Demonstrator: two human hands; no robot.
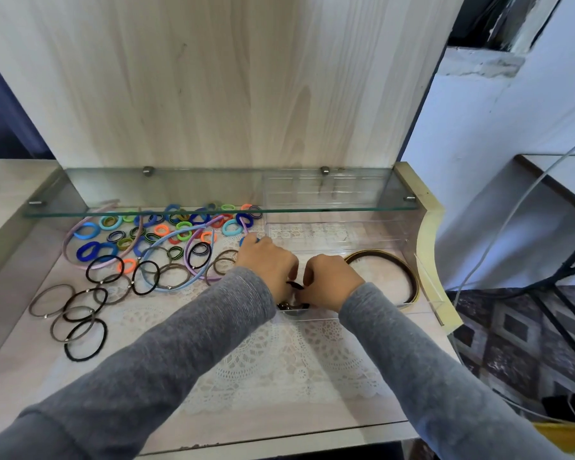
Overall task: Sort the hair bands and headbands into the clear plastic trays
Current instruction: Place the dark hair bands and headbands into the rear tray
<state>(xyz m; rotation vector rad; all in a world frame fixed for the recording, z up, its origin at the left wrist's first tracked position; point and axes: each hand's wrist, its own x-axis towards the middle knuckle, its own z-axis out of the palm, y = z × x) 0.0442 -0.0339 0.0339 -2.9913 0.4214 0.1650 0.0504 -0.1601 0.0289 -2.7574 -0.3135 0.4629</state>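
My left hand [268, 265] and my right hand [329, 280] meet over the near left corner of a clear plastic tray [425, 293], both pinching a dark hair band [294, 286]. More dark bands [291, 306] lie in the tray below them. A brown and gold headband [390, 260] rests in the tray's right side. A second clear tray [336, 234] sits behind it. Many coloured hair bands [166, 232], thin black and brown elastics [80, 313] and pastel headbands [80, 263] are spread on the lace mat to the left. A blue band [246, 240] peeks out beyond my left fingers.
A glass shelf [213, 207] juts out above the back of the surface, held by metal pegs. A wooden back panel [213, 78] rises behind. A cream side rail [429, 227] bounds the right edge. Cables [512, 214] hang to the right above a patterned floor.
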